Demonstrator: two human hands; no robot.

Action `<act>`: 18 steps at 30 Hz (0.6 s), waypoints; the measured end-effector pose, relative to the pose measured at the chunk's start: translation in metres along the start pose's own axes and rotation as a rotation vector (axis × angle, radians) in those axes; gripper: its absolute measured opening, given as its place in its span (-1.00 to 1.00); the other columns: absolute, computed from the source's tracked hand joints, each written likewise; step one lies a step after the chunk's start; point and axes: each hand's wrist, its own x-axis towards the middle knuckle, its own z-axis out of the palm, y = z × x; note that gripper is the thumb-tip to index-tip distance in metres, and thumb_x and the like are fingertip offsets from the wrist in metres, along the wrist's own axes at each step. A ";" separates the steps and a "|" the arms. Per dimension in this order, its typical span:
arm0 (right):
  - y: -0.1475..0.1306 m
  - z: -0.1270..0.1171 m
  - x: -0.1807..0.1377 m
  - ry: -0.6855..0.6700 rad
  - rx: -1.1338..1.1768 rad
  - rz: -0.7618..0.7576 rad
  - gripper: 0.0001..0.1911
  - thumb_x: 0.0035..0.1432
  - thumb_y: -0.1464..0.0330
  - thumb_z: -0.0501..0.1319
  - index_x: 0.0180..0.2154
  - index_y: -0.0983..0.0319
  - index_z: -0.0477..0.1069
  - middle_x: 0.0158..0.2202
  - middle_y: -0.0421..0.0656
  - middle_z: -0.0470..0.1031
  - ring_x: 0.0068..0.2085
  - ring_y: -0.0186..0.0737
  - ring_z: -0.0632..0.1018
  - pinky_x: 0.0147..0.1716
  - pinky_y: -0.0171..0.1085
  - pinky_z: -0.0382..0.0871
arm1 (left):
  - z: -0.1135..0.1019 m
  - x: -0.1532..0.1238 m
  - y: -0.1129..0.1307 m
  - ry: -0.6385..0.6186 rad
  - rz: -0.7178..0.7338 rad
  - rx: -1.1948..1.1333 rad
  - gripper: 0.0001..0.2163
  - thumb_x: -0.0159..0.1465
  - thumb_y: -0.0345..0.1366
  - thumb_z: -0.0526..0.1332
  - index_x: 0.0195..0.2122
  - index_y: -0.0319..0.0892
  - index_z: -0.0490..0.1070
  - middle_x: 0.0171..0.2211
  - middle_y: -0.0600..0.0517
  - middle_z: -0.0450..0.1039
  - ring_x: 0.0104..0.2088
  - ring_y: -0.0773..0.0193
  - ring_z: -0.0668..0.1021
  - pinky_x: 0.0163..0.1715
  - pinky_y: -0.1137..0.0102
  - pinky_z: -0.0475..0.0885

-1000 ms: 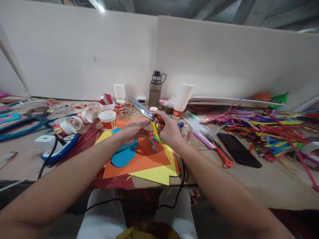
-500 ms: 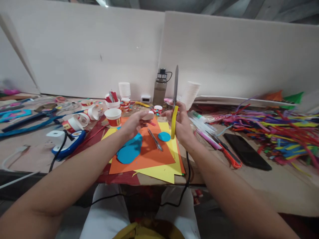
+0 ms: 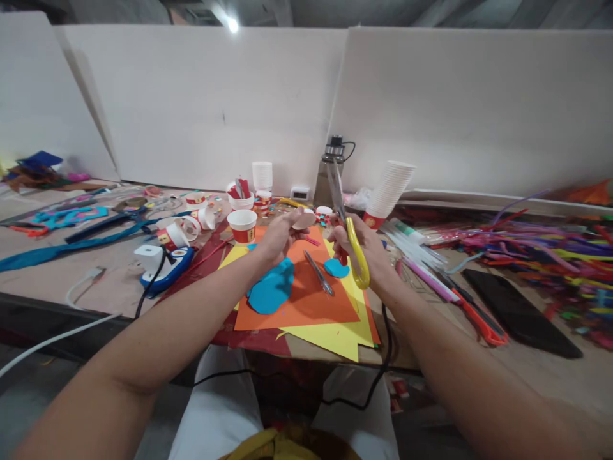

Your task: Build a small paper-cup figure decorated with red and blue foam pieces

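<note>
My left hand (image 3: 282, 236) pinches a small whitish round piece (image 3: 304, 221), which looks like paper or card. In my right hand (image 3: 361, 246) is a pair of scissors (image 3: 357, 249) with yellow handles, its blades pointing up and away from me. Both hands are raised over an orange sheet (image 3: 306, 306) that lies on yellow sheets (image 3: 335, 344). A large blue paper shape (image 3: 271, 291) rests on the orange sheet below my left hand. Beside it lie a pen (image 3: 319, 273) and a small blue circle (image 3: 337, 268), the circle just below my right hand.
A paper cup (image 3: 242, 227) stands left of the sheets. Behind are a water bottle (image 3: 325, 182) and stacked white cups (image 3: 390, 191). On the right lie a red cutter (image 3: 483, 319), a phone (image 3: 522, 313) and many pipe cleaners (image 3: 541, 246). A blue power strip (image 3: 167, 271) sits left.
The view has swung left, so the table appears shifted right. The scissors have turned from nearly upright to leaning left at the tips, showing more of the yellow handle. Both grips stay the same.
</note>
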 end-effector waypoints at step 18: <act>-0.014 0.007 -0.012 -0.056 -0.041 0.156 -0.68 0.14 0.13 0.19 -0.16 0.21 0.35 -0.58 -0.33 0.30 -0.70 -0.43 0.33 -0.79 -0.44 0.19 | -0.011 0.010 0.009 0.015 0.032 -0.057 -0.58 0.17 0.04 0.27 -0.14 -0.21 0.40 -0.19 -0.10 0.55 -0.39 0.30 0.56 -0.42 0.42 0.37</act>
